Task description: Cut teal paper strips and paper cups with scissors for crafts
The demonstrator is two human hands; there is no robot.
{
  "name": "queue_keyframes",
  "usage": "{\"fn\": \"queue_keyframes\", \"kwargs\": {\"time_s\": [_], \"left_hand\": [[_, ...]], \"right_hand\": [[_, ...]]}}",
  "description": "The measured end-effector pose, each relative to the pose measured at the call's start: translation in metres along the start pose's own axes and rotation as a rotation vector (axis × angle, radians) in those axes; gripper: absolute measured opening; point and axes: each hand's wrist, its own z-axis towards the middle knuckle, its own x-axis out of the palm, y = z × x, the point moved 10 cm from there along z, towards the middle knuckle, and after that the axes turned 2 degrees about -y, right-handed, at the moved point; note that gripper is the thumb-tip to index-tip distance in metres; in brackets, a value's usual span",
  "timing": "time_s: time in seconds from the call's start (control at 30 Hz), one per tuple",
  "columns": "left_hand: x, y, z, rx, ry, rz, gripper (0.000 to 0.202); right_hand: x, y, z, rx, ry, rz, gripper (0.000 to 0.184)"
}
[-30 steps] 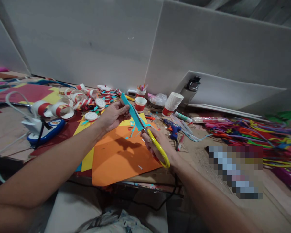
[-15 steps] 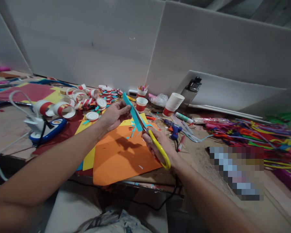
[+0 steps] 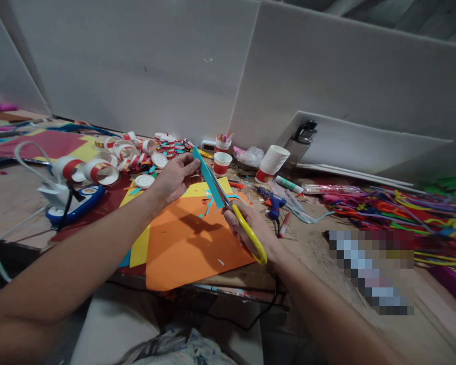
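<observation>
My left hand [image 3: 179, 175] pinches the upper end of a blue paper strip [image 3: 209, 180] between thumb and fingers. In my right hand [image 3: 247, 220] is a pair of scissors with yellow handles [image 3: 253, 235], its blades lying along the strip's right edge. Both hands are above an orange paper sheet [image 3: 190, 248], which rests over a yellow sheet [image 3: 139, 248]. Thin blue paper scraps [image 3: 210, 205] lie at the orange sheet's far edge, below the scissors.
Beyond the hands stand a red-and-white paper cup [image 3: 222, 165] and a tilted cup stack [image 3: 272, 163]. A blue glue gun [image 3: 275, 205] lies to the right, near colourful pipe cleaners [image 3: 403, 208]. Cut cup rings [image 3: 101, 172] and a blue-and-white power strip [image 3: 76, 203] are at left.
My left thumb and fingers have shifted slightly up and left along the blue strip. The strip and scissors stay almost where they were.
</observation>
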Motion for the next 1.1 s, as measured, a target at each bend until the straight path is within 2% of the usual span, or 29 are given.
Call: {"fn": "queue_keyframes", "kwargs": {"time_s": [0.3,0.43,0.77,1.1], "left_hand": [[-0.005,-0.007,0.003,0.031,-0.026,0.050,0.027],[-0.004,-0.012,0.003,0.080,0.009,0.096,0.028],[0.005,-0.001,0.000,0.020,0.058,0.124,0.027],[0.002,-0.007,0.003,0.089,0.039,0.124,0.025]], "right_hand": [[0.003,-0.005,0.000,0.043,0.002,0.128,0.037],[0.002,-0.003,-0.001,0.047,0.021,0.118,0.038],[0.001,-0.007,-0.001,0.105,0.020,0.114,0.044],[-0.003,-0.001,0.001,0.025,0.026,0.018,0.042]]}}
